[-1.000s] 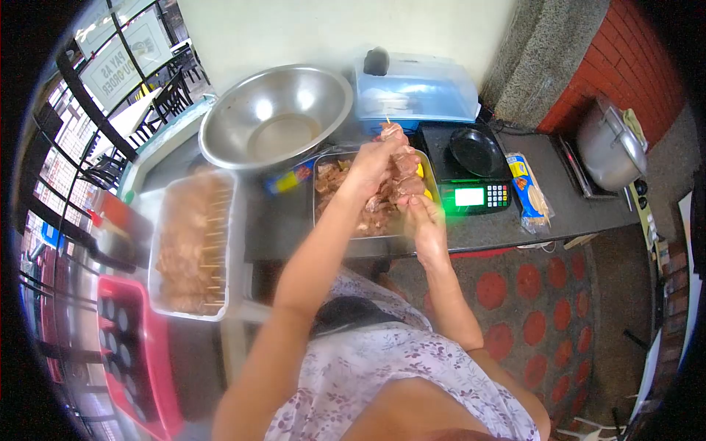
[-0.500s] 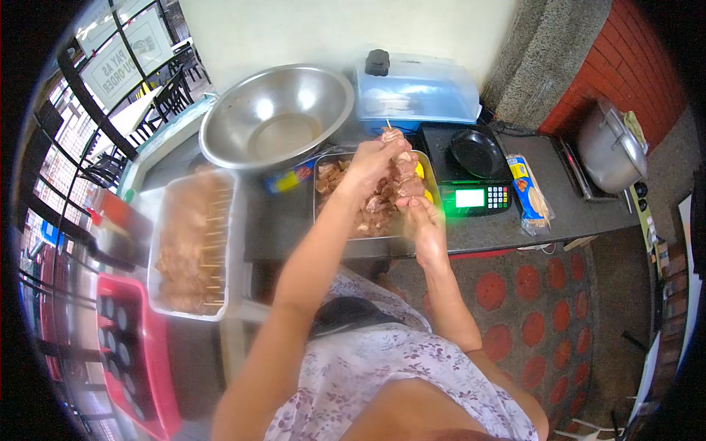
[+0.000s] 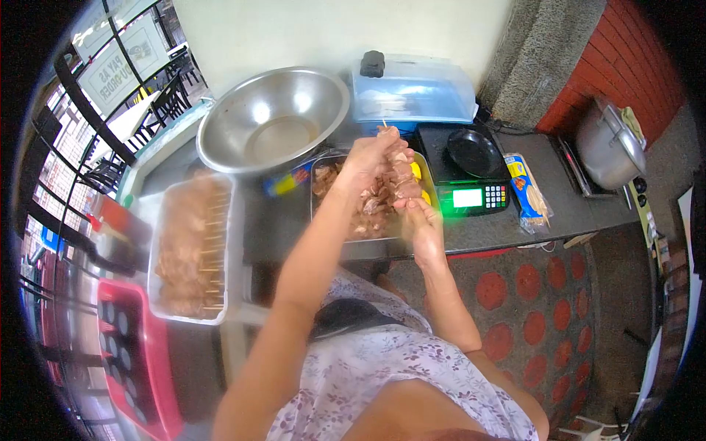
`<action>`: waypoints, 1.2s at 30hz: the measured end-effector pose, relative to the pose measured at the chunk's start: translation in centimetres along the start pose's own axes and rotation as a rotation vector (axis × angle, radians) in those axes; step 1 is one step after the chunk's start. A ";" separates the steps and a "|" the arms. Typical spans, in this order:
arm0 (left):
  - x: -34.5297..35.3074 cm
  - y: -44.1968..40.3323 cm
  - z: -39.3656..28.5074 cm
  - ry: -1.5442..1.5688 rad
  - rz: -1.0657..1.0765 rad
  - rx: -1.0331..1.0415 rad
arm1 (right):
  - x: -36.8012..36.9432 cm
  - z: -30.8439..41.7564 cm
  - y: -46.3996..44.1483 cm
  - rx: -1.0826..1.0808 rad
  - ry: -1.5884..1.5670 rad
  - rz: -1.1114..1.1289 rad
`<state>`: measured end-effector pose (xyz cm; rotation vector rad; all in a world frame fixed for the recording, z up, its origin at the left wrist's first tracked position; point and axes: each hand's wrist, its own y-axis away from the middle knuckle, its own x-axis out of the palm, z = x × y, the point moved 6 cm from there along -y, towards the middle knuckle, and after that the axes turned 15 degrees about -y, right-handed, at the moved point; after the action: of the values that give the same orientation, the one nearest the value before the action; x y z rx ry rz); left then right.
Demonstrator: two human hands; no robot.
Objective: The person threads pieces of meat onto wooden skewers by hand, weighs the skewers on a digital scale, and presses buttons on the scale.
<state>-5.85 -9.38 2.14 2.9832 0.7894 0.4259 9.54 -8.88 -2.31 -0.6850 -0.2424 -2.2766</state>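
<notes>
Above a metal tray (image 3: pixel 368 237) of raw meat pieces, both hands hold one meat skewer (image 3: pixel 400 170). My left hand (image 3: pixel 365 158) is closed round the meat near its upper end, where the stick's tip pokes out. The fingers of my right hand (image 3: pixel 422 219) pinch the skewer's lower end. Yellow pieces show at the tray's right side. To the left, a white plastic tub (image 3: pixel 229 257) holds several meat skewers with their sticks pointing right.
A large steel basin (image 3: pixel 276 121) stands behind the tray. Near it are a blue lidded box (image 3: pixel 414 92), a scale (image 3: pixel 478 197) with a black plate, and a stick packet (image 3: pixel 529 195). A pot (image 3: pixel 610 147) stands far right, a pink crate (image 3: pixel 153 353) lower left.
My left hand has shifted slightly down and left on the skewer. My right hand keeps its pinch at the lower end. The view has moved a little.
</notes>
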 end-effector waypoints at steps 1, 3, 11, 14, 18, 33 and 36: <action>-0.1 -0.2 0.0 -0.014 -0.021 0.041 | 0.1 0.0 0.0 -0.028 0.028 0.003; 0.0 -0.1 -0.1 -0.032 -0.061 0.077 | 0.5 0.8 0.5 -0.016 0.040 0.010; -0.5 -0.5 0.1 -0.149 -0.248 0.184 | 0.5 0.6 0.2 -0.023 0.059 0.008; -0.5 -1.0 0.4 -0.079 -0.136 0.083 | 0.1 0.7 0.1 -0.045 0.047 -0.006; -0.6 -0.9 0.1 -0.087 -0.128 -0.009 | 0.0 0.4 0.1 -0.009 0.047 -0.009; -0.7 -0.9 -0.7 -0.008 -0.299 0.211 | 0.2 0.0 0.1 -0.016 0.079 0.037; -0.5 -0.9 -0.2 0.050 -0.326 0.207 | 0.3 -0.4 0.0 -0.018 0.070 0.035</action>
<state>-6.79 -8.84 2.12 2.9479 1.3749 0.4262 9.23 -9.22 -2.46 -0.6131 -0.1758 -2.2669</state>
